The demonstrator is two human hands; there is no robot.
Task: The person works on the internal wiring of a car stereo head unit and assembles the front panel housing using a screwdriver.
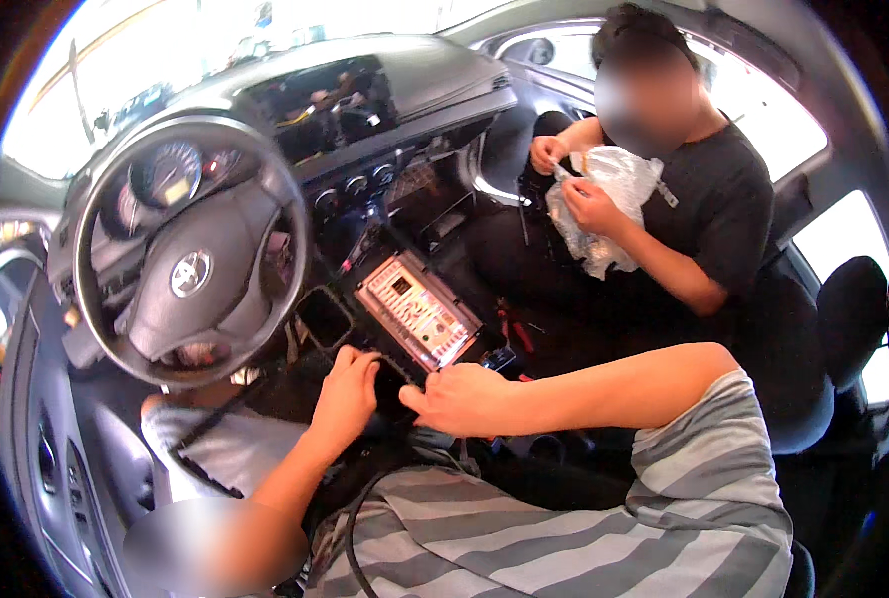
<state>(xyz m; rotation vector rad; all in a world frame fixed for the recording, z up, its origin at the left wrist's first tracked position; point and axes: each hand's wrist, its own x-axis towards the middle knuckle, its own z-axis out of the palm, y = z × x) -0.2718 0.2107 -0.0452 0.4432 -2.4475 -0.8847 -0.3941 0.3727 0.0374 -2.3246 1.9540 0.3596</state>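
Observation:
In front of my body, over the centre console, my left hand [348, 399] is closed, with thumb and fingertips pinched together. Close to its right is my right hand [459, 401], its fingers curled and the thumb pointing toward the left one. Something thin and dark seems to run between the two, too dim to name. Just beyond my hands lies a box-shaped unit with a metal frame [419, 311] and a printed orange-and-white label on its face. Next to it on the left is a dark rectangular frame [325, 317].
A steering wheel [193, 249] stands at the left before the dashboard [414, 90]. On the passenger side, a person in black [713, 179] handles a clear plastic bag [619, 204]. A red-handled tool [516, 327] lies right of the unit. A black cable [353, 538] crosses my striped shirt.

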